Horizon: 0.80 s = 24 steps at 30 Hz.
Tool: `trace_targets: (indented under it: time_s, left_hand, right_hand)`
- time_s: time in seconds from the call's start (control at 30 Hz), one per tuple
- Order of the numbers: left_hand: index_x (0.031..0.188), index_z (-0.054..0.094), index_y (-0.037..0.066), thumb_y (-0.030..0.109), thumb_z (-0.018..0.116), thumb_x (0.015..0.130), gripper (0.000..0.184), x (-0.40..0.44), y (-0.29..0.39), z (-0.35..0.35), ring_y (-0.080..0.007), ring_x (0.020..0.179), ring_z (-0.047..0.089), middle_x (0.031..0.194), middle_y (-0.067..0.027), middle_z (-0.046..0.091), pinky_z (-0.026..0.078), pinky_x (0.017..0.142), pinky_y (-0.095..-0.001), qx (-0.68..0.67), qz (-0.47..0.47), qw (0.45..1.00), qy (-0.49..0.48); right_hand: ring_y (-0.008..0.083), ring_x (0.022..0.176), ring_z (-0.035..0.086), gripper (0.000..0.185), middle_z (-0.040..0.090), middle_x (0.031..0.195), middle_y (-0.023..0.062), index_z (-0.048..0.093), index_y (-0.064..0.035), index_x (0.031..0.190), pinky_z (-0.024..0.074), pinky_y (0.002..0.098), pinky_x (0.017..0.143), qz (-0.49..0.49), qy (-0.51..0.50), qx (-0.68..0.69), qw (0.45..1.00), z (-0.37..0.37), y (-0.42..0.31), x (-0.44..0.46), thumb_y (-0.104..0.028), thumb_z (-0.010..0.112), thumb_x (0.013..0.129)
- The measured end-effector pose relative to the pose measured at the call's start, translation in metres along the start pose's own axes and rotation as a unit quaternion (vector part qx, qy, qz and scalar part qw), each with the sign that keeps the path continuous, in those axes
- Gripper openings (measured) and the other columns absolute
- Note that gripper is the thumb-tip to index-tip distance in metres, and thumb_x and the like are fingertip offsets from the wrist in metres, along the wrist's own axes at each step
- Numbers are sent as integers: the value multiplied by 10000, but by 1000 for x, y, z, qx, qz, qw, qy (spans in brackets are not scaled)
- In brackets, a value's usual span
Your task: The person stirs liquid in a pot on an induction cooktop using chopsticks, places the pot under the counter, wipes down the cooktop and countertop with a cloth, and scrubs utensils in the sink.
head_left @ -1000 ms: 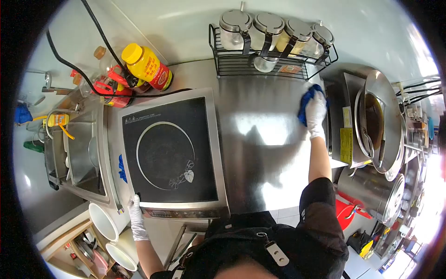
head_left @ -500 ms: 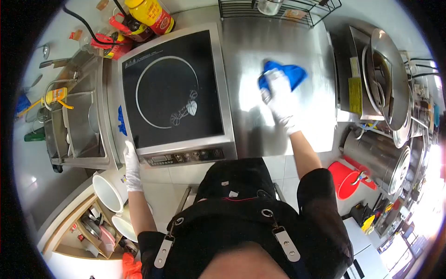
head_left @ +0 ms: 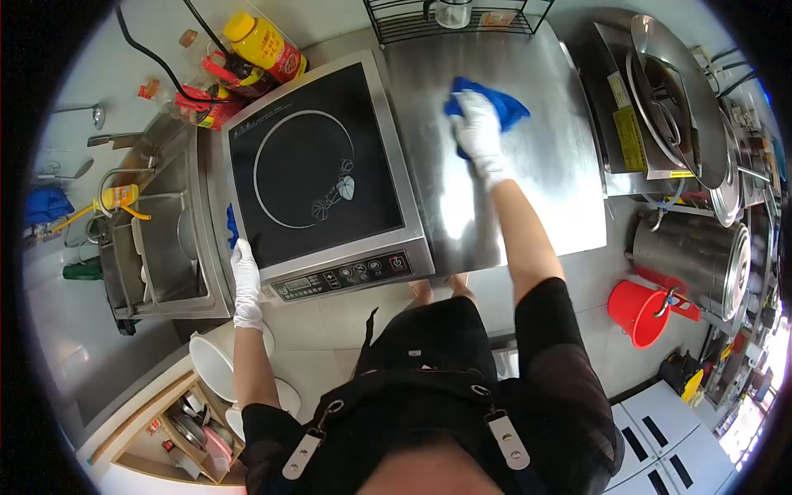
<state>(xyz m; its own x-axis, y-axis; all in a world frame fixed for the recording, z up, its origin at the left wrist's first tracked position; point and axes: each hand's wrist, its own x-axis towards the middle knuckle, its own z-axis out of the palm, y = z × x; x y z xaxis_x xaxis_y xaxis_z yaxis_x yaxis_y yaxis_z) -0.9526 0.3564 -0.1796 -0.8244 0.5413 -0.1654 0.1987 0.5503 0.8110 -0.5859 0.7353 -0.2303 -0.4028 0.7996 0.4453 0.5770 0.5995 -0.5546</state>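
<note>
My right hand, in a white glove, presses a bunched blue cloth onto the stainless steel counter. The cloth's corners stick out past the fingers. My left hand, also gloved in white, is at the front left corner of the black-topped induction cooker, against its side. Its fingers are partly hidden, and I cannot tell whether they grip the edge. Just beyond those fingertips, a second blue cloth shows along the cooker's left side.
Bottles stand behind the cooker. A black wire rack is at the counter's back. On the left is a sink; on the right, a large pan. A red bucket and white bucket stand below.
My right hand and the blue cloth have moved away from me and slightly left across the counter. My left hand stays beside the cooker while the view has shifted.
</note>
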Motion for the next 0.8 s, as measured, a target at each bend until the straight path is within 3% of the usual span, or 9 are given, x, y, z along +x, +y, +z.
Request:
trace_targets:
  time_s: [0.13, 0.3, 0.4, 0.43, 0.5, 0.53, 0.63, 0.7, 0.8]
  left_hand:
    - [1106, 595, -65, 463, 467, 966, 561, -3, 6, -2, -136, 943, 497, 1022, -58, 610, 396, 903, -277, 12, 12, 1000, -12]
    - [1148, 583, -66, 431, 486, 966, 538, -2, 5, -4, -137, 948, 514, 1036, -65, 626, 403, 904, -278, 53, -7, 998, -15]
    - [1186, 572, -57, 375, 506, 966, 490, 5, -10, -3, -155, 987, 541, 1074, -84, 639, 401, 928, -279, 34, 14, 999, -17]
    - [1193, 569, -55, 359, 514, 965, 476, 4, -8, -3, -157, 987, 545, 1078, -86, 640, 402, 930, -280, 38, 5, 999, -18]
    - [1176, 578, -53, 351, 521, 963, 460, 1, -2, -2, -146, 957, 539, 1053, -73, 639, 407, 910, -276, 48, -10, 998, -33]
    - [1162, 582, -53, 348, 523, 963, 451, -1, -6, 1, -140, 938, 533, 1033, -66, 637, 409, 896, -274, 48, 1, 999, -18]
    - [1011, 628, -18, 356, 514, 967, 393, -13, 6, 17, -104, 835, 494, 891, -6, 606, 423, 806, -262, 40, 53, 998, -3]
    - [1014, 625, -16, 334, 523, 965, 369, -22, 13, 25, -100, 833, 495, 887, -9, 603, 424, 803, -258, 28, 47, 998, -24]
    - [1026, 592, -69, 340, 555, 945, 419, -32, 21, 45, -149, 815, 507, 893, -84, 624, 442, 792, -303, 41, 47, 998, -16]
  right_hand:
    - [346, 1130, 513, 461, 575, 1189, 183, 588, -17, 1166, 399, 411, 983, -125, -132, 97, 979, 27, -61, -44, -18, 581, 706]
    - [298, 1102, 525, 459, 571, 1197, 132, 566, -29, 1201, 397, 406, 977, -172, -289, 127, 933, -52, -76, -162, -24, 578, 742]
    - [222, 1033, 550, 396, 588, 1141, 116, 572, -48, 1180, 417, 358, 930, -75, -307, 161, 935, -87, -76, -181, -63, 623, 788]
    - [199, 1015, 547, 371, 595, 1118, 106, 567, -44, 1181, 420, 336, 915, 46, -282, 224, 932, -90, -73, -176, -78, 620, 816]
    - [152, 978, 541, 326, 608, 1074, 85, 556, -37, 1185, 426, 291, 886, 283, -215, 342, 870, -95, -74, -156, -107, 612, 872]
    - [111, 965, 510, 305, 604, 1024, 46, 540, -24, 1193, 420, 249, 869, 372, -212, 436, 791, -95, -72, -140, -168, 585, 928]
    - [115, 990, 504, 312, 590, 1046, 16, 528, -35, 1217, 411, 251, 890, 387, -161, 466, 779, -89, -102, -114, -159, 575, 934]
    - [107, 973, 502, 358, 587, 1064, 22, 512, -45, 1260, 407, 240, 888, 386, -115, 548, 733, -75, -107, -121, -171, 579, 932]
    - [102, 961, 512, 353, 594, 1045, 24, 547, -28, 1225, 413, 240, 874, 426, -111, 470, 765, -94, -94, -123, -194, 598, 917]
